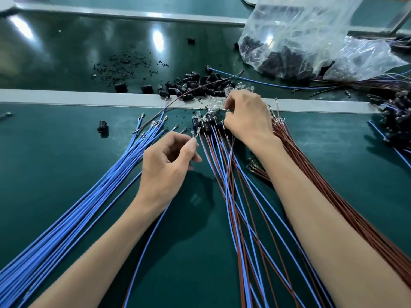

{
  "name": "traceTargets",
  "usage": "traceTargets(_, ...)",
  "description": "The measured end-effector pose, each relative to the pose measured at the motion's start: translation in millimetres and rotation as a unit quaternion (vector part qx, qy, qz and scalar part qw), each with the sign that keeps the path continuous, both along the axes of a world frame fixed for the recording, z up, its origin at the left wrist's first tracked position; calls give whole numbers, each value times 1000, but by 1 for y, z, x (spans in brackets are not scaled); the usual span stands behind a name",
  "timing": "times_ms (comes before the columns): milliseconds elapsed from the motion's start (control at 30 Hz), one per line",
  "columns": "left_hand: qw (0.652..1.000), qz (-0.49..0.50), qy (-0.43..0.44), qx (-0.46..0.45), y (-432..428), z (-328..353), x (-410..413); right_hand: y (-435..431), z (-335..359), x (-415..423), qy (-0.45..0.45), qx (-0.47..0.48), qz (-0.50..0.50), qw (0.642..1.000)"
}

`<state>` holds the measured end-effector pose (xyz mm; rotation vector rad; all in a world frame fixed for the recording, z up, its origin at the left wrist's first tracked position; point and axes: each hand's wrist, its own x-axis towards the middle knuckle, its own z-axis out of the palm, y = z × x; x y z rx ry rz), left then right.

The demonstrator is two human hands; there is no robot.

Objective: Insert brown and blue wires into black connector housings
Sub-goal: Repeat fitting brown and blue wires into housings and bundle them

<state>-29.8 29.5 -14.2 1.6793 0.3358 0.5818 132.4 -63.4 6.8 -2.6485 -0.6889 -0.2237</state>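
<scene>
The right forearm [322, 218] spans the brown wires [298, 150], letting the right hand's [246, 116] curled fingers [229, 103] rummage loose bulbs [213, 101], grip hidden; the left hand's [165, 165] fingers [191, 145] pinch one bulb [194, 134] beside wired housings [205, 124].

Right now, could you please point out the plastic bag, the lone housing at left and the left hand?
Plastic bag [300, 25]: head view, clear upper wall.
Lone housing [102, 126]: head view, black body.
Left hand [164, 167]: head view, back of hand.

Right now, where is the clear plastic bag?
In the head view, the plastic bag lies at the far right, beyond the right hand and right of the loose black housings.
</scene>
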Motion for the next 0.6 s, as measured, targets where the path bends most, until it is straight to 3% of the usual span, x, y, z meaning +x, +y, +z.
traceTargets(133, 1000, -22, -2, 1, -1, -1, -1, -8, 10, -13, -4, 133, 71, 989)
traceTargets(200, 999, -37, -2, 13, -1, -1, -1, -19, 19, -23, 98, 172, 160, 967)
traceTargets(267, 998, -46, -2, 33, 1, -3, 0, -30, 27, -35, 238, 147, 247, 928)
traceTargets(333, 997, -51, 6, 56, 3, -5, 1, -37, 28, -43, 314, 163, 280, 892)
traceTargets(467, 994, -56, 8, 90, 3, -6, 1, -34, 20, -54, 300, 271, 250, 880)
traceTargets(600, 998, -26, 9, 65, 2, -7, 1, -31, 11, -59, 267, 295, 236, 887)
